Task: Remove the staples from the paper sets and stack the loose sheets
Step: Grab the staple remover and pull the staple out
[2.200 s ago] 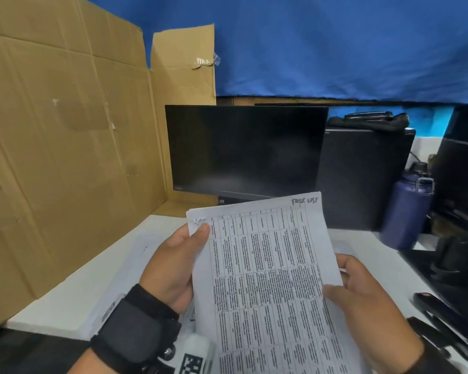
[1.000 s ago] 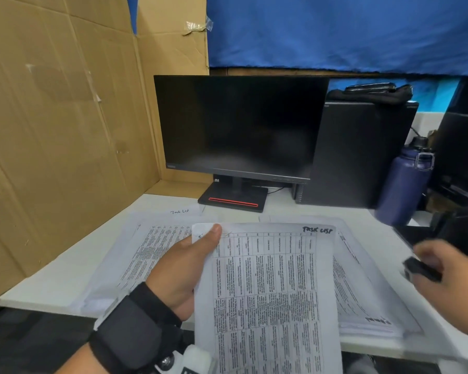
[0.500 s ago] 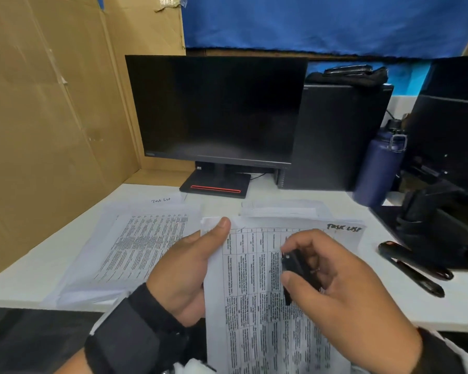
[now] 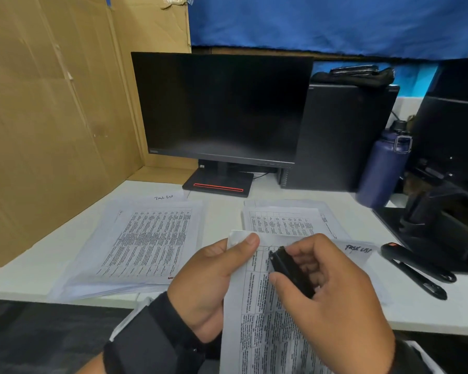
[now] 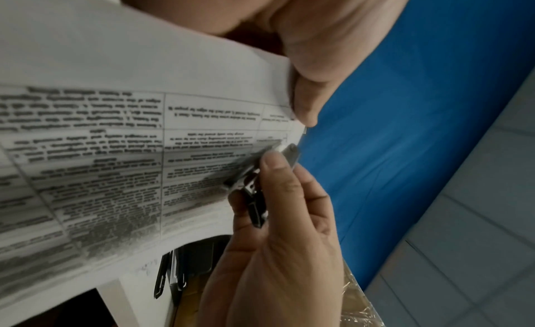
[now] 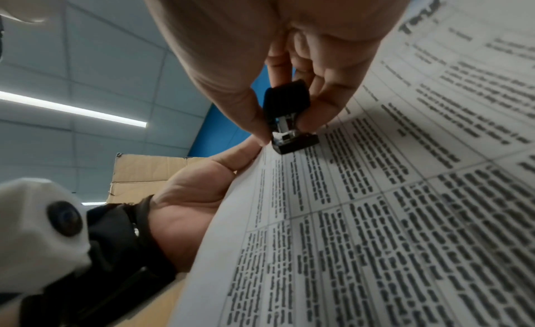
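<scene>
My left hand [image 4: 239,248] pinches the top left corner of a stapled set of printed sheets [image 4: 265,336], thumb on the front, holding it above the desk's near edge. My right hand [image 4: 283,264] grips a small black staple remover [image 4: 295,279] between thumb and fingers. In the right wrist view the staple remover [image 6: 291,126] has its tip against the paper [image 6: 376,217] close to my left thumb. The left wrist view shows the remover [image 5: 259,188] at that same corner. The staple itself is hidden. A pile of loose sheets [image 4: 146,244] lies on the desk at left.
A second pile of papers [image 4: 287,222] lies behind my hands. A black stapler [image 4: 414,265] rests on the desk at right, beside a dark blue bottle [image 4: 381,168]. A monitor [image 4: 222,109] and a computer tower [image 4: 341,136] stand at the back, a cardboard wall [image 4: 52,117] at left.
My right hand let go of the paper set, fetched the staple remover from the right and brought it to the set's top left corner. My left hand kept its hold and lowered the set.
</scene>
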A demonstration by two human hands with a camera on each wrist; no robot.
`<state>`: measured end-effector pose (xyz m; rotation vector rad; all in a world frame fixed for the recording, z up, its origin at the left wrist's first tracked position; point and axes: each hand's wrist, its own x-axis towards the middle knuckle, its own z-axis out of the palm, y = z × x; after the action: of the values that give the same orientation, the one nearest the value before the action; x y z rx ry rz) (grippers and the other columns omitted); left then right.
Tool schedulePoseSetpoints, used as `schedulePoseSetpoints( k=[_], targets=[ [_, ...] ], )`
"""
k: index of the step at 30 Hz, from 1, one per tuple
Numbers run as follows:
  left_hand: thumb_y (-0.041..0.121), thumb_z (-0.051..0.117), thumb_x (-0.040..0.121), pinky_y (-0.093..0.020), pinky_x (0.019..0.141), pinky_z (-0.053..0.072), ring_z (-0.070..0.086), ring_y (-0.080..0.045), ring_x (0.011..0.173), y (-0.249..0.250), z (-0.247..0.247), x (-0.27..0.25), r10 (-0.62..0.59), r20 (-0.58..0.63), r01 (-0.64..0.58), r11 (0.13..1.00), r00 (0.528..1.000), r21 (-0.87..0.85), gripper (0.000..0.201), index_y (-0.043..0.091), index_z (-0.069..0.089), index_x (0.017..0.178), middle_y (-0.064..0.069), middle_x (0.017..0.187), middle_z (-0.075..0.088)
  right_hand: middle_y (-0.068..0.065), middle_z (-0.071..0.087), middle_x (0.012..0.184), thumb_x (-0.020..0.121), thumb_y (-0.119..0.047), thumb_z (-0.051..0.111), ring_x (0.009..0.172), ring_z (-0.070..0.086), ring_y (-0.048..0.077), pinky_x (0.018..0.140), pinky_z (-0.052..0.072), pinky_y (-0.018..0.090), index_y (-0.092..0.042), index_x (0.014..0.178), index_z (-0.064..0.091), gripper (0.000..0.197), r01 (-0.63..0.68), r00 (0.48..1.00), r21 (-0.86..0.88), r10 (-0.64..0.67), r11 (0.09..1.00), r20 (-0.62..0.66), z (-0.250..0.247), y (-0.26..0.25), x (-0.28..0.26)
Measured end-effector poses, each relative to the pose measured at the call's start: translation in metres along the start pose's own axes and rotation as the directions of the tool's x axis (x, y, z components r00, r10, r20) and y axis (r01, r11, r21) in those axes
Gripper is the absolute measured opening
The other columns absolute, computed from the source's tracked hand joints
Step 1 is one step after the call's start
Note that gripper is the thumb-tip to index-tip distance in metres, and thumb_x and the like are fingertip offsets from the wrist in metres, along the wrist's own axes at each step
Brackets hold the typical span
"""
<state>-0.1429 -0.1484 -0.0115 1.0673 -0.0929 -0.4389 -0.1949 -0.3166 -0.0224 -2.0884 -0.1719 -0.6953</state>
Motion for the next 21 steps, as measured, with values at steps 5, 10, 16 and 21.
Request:
schedulePoseSetpoints(
  k=[5, 10, 16, 21],
  targets=[
    [0.027, 0.077, 0.09, -0.056, 0.096, 0.055, 0.065, -0.044, 0.104, -0.001, 0.002, -0.002, 0.046, 0.023, -0.046, 0.999, 0.999, 0.02, 0.049, -0.007, 0.067, 0.122, -0.038, 0.122, 0.066, -0.014, 0.065, 0.091, 0.069, -0.03, 0.084, 0.081, 0.065, 0.011, 0.067, 0.056, 0.032, -0.035, 0.093, 0.06, 0.034, 0.096, 0.989, -0.021, -0.098, 0.995, -0.108, 0.004, 0.001, -0.004],
    [0.025, 0.07, 0.085, -0.048, 0.086, 0.06, 0.069, -0.041, 0.096, -0.001, 0.008, -0.005, 0.099, 0.04, -0.101, 0.994, 0.994, 0.038, 0.044, -0.009, 0.07, 0.114, -0.037, 0.114, 0.07, -0.018, 0.058, 0.085, 0.069, -0.026, 0.081, 0.08, 0.057, -0.003, 0.069, 0.043, 0.007, -0.033, 0.093, 0.06, 0.032, 0.204, 0.959, -0.105, -0.22, 0.973, -0.177, 0.003, -0.001, -0.004],
    [0.019, 0.071, 0.085, -0.048, 0.084, 0.058, 0.071, -0.038, 0.087, -0.005, 0.009, -0.006, 0.195, -0.003, -0.193, 0.975, 0.981, 0.109, 0.025, -0.001, 0.077, 0.098, -0.035, 0.103, 0.074, -0.01, 0.061, 0.083, 0.07, -0.023, 0.081, 0.076, 0.058, 0.005, 0.067, 0.047, 0.019, -0.023, 0.086, 0.067, 0.022, 0.263, 0.945, -0.169, -0.288, 0.95, -0.154, 0.003, 0.002, -0.003],
    [0.025, 0.08, 0.085, -0.046, 0.083, 0.058, 0.073, -0.034, 0.083, -0.011, 0.012, -0.007, 0.263, -0.027, -0.253, 0.948, 0.964, 0.193, 0.018, 0.007, 0.081, 0.089, -0.028, 0.095, 0.077, -0.003, 0.065, 0.081, 0.072, -0.02, 0.079, 0.075, 0.064, 0.017, 0.067, 0.048, 0.026, -0.019, 0.084, 0.07, 0.015, 0.282, 0.926, -0.296, -0.34, 0.913, -0.166, 0.003, 0.001, -0.006]
  ],
)
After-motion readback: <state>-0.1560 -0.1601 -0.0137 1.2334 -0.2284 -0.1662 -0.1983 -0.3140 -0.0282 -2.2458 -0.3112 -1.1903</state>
